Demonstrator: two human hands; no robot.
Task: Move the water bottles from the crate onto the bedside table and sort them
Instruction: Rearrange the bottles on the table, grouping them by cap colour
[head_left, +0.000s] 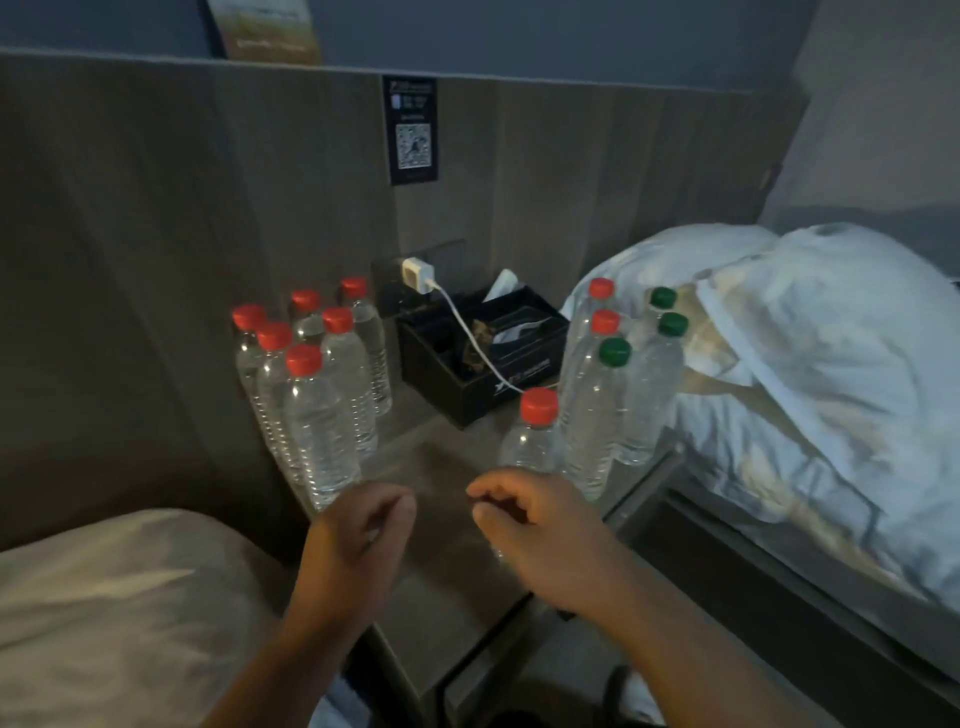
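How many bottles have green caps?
3 green-capped bottles, all in the right cluster beside the pillow: one in front, two behind it. More may be hidden.

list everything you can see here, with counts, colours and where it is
left red-capped bottles: 6, clear, red caps, table's left side
right red-capped bottles: 3, clear, red caps, table's right side
green-capped bottles: 3, clear, green caps, right side, mixed with the red
bedside table: 1, grey, between the beds
organiser box: 1, black, back of table, tissue sticking out
charger: 1, white, in wall socket, cable over the box
QR sign: 1, black, wall panel
bedding: white, right
bed cover: beige, lower left
left hand: 1, loosely curled, empty
right hand: 1, curled before nearest bottle, grip unclear
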